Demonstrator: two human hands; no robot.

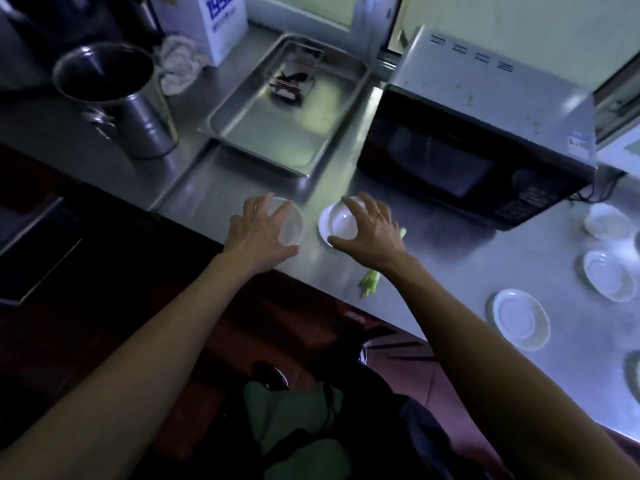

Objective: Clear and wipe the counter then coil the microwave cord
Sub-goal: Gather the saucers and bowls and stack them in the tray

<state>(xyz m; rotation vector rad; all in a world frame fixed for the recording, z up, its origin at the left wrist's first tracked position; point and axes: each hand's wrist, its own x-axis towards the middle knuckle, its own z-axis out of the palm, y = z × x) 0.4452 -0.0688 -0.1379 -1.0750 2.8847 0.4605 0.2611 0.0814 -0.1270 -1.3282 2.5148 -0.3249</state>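
On the steel counter (433, 271) near its front edge, my left hand (258, 233) grips a small translucent bowl (291, 225) from above, fingers and thumb spanning its rim. Beside it, my right hand (372, 230) holds a small white bowl (341, 221) the same way; the bowl sits on a white saucer (323, 228). A black-fronted microwave (467, 140) stands behind my right hand. Part of its dark cord (602, 190) shows at its right corner. A green vegetable scrap (370, 282) lies at the counter's edge, under my right wrist.
A steel tray (263, 133) holding a clear container (294, 76) sits at the back centre. A metal pot (117, 98), a crumpled cloth (176, 64) and a white box (221, 26) stand at the back left. Several white saucers (521, 318) and bowls (607, 221) lie at the right.
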